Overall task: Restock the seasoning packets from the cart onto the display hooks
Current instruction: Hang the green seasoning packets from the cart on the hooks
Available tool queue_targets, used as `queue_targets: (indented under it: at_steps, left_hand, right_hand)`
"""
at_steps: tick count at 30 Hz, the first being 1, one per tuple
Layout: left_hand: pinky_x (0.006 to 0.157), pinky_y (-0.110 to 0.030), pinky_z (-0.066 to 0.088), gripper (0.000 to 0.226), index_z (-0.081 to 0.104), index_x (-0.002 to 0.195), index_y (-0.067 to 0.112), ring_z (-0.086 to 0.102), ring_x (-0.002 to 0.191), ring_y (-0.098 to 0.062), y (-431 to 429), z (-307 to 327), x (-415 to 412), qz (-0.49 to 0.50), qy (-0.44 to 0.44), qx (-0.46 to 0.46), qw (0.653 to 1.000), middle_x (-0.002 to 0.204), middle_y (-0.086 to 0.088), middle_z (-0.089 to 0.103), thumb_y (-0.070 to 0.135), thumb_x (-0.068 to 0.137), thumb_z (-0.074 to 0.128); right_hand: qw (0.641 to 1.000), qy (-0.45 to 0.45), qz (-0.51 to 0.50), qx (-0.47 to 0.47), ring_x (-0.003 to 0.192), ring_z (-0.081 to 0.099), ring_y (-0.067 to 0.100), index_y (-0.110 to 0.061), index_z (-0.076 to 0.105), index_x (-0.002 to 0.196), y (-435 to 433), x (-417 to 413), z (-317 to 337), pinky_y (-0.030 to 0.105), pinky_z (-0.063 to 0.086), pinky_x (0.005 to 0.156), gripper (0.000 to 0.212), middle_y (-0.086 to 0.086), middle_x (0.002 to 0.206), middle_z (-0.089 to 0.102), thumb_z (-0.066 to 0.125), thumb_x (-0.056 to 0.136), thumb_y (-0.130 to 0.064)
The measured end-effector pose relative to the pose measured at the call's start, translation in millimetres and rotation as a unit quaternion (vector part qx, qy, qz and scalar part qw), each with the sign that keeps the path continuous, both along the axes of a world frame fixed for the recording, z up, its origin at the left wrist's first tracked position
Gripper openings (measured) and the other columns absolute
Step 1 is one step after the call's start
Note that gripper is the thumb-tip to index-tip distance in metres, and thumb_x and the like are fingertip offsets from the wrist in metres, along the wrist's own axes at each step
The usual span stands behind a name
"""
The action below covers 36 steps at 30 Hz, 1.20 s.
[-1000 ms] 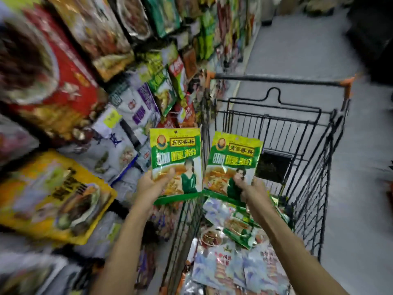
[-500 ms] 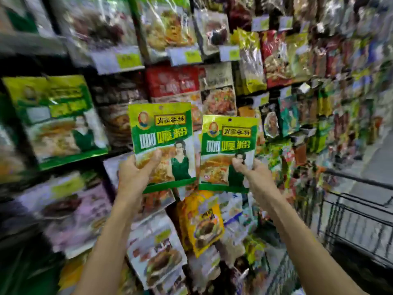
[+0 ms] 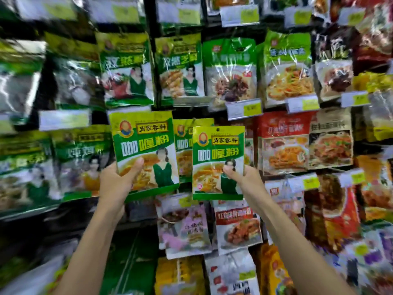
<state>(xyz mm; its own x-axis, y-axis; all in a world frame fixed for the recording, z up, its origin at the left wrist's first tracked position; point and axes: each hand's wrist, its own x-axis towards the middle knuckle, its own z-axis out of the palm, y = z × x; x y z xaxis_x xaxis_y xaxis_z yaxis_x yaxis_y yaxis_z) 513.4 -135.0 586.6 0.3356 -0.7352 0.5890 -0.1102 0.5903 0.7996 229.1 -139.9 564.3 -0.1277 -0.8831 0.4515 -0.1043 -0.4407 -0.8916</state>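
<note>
My left hand (image 3: 116, 184) grips the lower left of a green and yellow curry powder packet (image 3: 144, 145), held upright in front of the display. My right hand (image 3: 244, 182) grips the lower right of a second, identical packet (image 3: 217, 158). Between and behind the two hangs a matching packet on the display (image 3: 182, 143), partly hidden by both. Its hook is hidden. The cart is out of view.
The wall of hooks is packed with hanging seasoning packets: green ones above (image 3: 127, 69) and to the left (image 3: 80, 162), red ones to the right (image 3: 282, 143), pink and red ones below (image 3: 185, 224). Price tags (image 3: 243, 109) stick out on the hook ends.
The view has swung from the cart to face the display. Both hands have carried their packets up and left, level with the hanging matching packet.
</note>
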Motion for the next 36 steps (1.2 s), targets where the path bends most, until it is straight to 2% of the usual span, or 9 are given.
queue_targets:
  at_steps: [6, 11, 14, 17, 24, 29, 31, 33, 36]
  left_hand:
    - [0.072, -0.035, 0.051, 0.046, 0.066, 0.11, 0.016, 0.065, 0.09, -0.021, -3, 8, 24, 0.028, 0.012, -0.014, 0.999, 0.095, 0.004, 0.071, 0.042, 0.073, 0.071]
    - [0.064, -0.026, 0.048, 0.025, 0.065, 0.099, 0.025, 0.064, 0.088, -0.014, -11, 14, 16, 0.037, 0.018, -0.02, 0.999, 0.094, 0.007, 0.07, 0.037, 0.078, 0.072]
    - [0.062, -0.022, 0.045, 0.015, 0.062, 0.089, 0.032, 0.062, 0.086, -0.008, -13, 15, 10, 0.041, 0.008, -0.024, 0.999, 0.091, 0.011, 0.068, 0.037, 0.078, 0.071]
    - [0.064, -0.024, 0.044, 0.016, 0.061, 0.083, 0.028, 0.057, 0.078, -0.013, -13, 15, 6, 0.056, -0.004, -0.026, 0.998, 0.086, 0.002, 0.065, 0.04, 0.079, 0.071]
    - [0.063, -0.022, 0.045, 0.016, 0.064, 0.093, 0.027, 0.061, 0.085, -0.01, -13, 19, -1, 0.05, -0.002, -0.024, 0.998, 0.091, 0.008, 0.068, 0.035, 0.081, 0.07]
    - [0.066, -0.02, 0.044, 0.031, 0.065, 0.104, 0.016, 0.061, 0.086, -0.009, -14, 15, -9, 0.035, -0.011, -0.018, 0.999, 0.095, 0.006, 0.068, 0.037, 0.081, 0.07]
    - [0.072, -0.027, 0.044, 0.048, 0.063, 0.108, 0.007, 0.057, 0.084, -0.019, -16, 10, -13, 0.022, -0.011, -0.004, 1.0, 0.097, -0.001, 0.063, 0.044, 0.077, 0.07]
    - [0.077, -0.031, 0.048, 0.062, 0.058, 0.12, 0.003, 0.058, 0.096, -0.023, -14, 4, -21, 0.011, -0.007, 0.014, 1.0, 0.109, -0.005, 0.062, 0.045, 0.077, 0.07]
    - [0.067, -0.02, 0.048, 0.035, 0.065, 0.104, 0.019, 0.059, 0.089, -0.015, -9, -5, -39, -0.029, -0.001, 0.021, 0.999, 0.097, -0.001, 0.063, 0.041, 0.077, 0.07]
  right_hand:
    - [0.999, -0.01, 0.044, 0.004, 0.078, 0.062, 0.023, 0.005, 0.066, 0.09, -30, 29, 27, 0.032, 0.044, 0.069, 0.035, 0.009, 0.079, 0.066, 0.066, 0.088, -0.03]
    - [0.998, -0.03, 0.042, 0.018, 0.089, 0.066, 0.024, 0.006, 0.065, 0.101, -46, 34, 44, 0.041, 0.051, 0.088, 0.038, 0.014, 0.095, 0.072, 0.069, 0.086, -0.028]
    - [0.998, -0.033, 0.046, 0.024, 0.076, 0.065, 0.018, 0.011, 0.062, 0.103, -52, 33, 44, 0.03, 0.052, 0.068, 0.044, 0.022, 0.098, 0.069, 0.071, 0.084, -0.027]
    - [0.996, -0.042, 0.068, 0.032, 0.079, 0.066, 0.02, 0.0, 0.062, 0.087, -53, 33, 43, 0.019, 0.05, 0.054, 0.026, 0.014, 0.086, 0.069, 0.072, 0.084, -0.025]
    - [0.997, -0.036, 0.055, 0.043, 0.099, 0.062, 0.032, -0.002, 0.06, 0.088, -53, 36, 47, 0.048, 0.045, 0.094, 0.02, 0.014, 0.088, 0.065, 0.069, 0.086, -0.02]
    - [0.999, -0.002, 0.024, 0.038, 0.089, 0.059, 0.023, -0.012, 0.061, 0.077, -59, 44, 45, 0.032, 0.045, 0.076, 0.016, 0.005, 0.084, 0.064, 0.065, 0.09, -0.022]
    - [0.999, 0.025, 0.007, 0.02, 0.082, 0.054, 0.02, -0.012, 0.058, 0.083, -57, 44, 40, 0.028, 0.042, 0.065, 0.022, 0.003, 0.08, 0.058, 0.063, 0.09, -0.032]
    - [0.995, 0.058, -0.08, -0.02, 0.085, 0.053, 0.018, -0.015, 0.051, 0.095, -50, 40, 31, 0.031, 0.044, 0.071, 0.028, 0.0, 0.087, 0.055, 0.062, 0.089, -0.041]
    - [0.979, 0.029, -0.16, -0.12, 0.099, 0.055, 0.021, -0.014, 0.053, 0.107, -35, 38, 19, 0.038, 0.048, 0.087, 0.027, 0.004, 0.105, 0.057, 0.058, 0.092, -0.035]
